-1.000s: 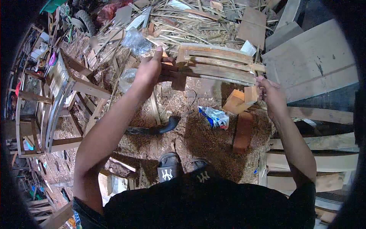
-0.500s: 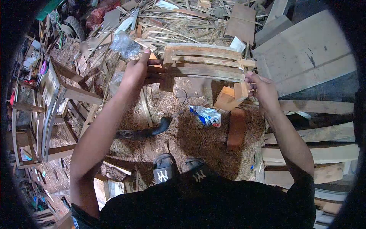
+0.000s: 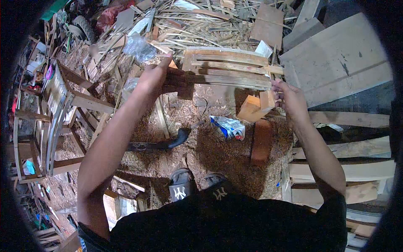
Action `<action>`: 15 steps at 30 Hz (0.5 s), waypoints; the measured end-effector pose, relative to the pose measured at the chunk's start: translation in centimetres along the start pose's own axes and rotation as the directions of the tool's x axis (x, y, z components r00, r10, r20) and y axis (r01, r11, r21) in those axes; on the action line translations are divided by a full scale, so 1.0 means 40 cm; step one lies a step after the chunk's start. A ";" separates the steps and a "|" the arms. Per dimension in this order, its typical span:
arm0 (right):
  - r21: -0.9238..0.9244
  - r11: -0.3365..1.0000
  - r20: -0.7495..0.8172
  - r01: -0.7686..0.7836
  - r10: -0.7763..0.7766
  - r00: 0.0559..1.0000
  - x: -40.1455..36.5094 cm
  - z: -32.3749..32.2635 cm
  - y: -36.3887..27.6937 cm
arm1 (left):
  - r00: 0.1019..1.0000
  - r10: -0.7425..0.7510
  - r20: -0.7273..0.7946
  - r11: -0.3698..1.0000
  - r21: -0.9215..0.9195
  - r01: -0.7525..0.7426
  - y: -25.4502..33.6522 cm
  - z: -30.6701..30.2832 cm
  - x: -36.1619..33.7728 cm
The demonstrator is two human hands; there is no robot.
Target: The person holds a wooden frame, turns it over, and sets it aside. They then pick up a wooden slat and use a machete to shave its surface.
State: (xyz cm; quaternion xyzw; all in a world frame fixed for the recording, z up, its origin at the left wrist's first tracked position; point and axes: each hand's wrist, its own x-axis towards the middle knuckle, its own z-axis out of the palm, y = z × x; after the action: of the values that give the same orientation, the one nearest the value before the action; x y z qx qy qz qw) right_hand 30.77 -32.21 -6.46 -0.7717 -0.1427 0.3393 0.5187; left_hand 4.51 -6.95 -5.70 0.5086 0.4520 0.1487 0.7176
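In front of me is a slatted wooden frame (image 3: 231,73), like a chair back, with long slightly curved slats between two end pieces. My left hand (image 3: 156,77) is at its left end, thumb raised and fingers against the end piece; part of their grip is hidden in shadow. At the right end, my right hand (image 3: 289,97) grips the edge with bent fingers. Just below that end is an orange-brown wood block (image 3: 253,109). A blue and white plastic packet (image 3: 228,127) lies on the sawdust beneath the frame.
A dark curved tool or pipe (image 3: 168,143) and a reddish-brown board (image 3: 261,143) lie near my feet. Wooden chair frames (image 3: 63,113) stand at left. Curved wood pieces (image 3: 348,170) are stacked at right, below a large panel (image 3: 336,59). Scrap sticks (image 3: 201,29) cover the back.
The frame and both hands appear slightly farther right, along with the surroundings. Both hands remain at its ends, and the left fingers are now more shaded.
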 end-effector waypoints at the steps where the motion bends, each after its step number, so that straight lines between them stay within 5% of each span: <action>1: 0.001 1.000 0.001 0.000 0.000 1.000 0.003 -0.001 0.002 | 1.000 -0.007 0.002 1.000 0.008 0.007 0.002 -0.001 0.001; 15: 0.012 0.999 -0.064 0.049 -0.048 0.997 -0.006 0.009 0.002 | 0.999 -0.034 0.029 0.999 0.028 0.034 0.010 0.007 -0.009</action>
State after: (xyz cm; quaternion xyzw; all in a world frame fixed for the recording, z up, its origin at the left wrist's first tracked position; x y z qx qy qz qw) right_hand 30.35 -32.12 -6.53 -0.7747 -0.1426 0.3029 0.5364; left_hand 4.64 -7.17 -5.14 0.5128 0.4519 0.1227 0.7195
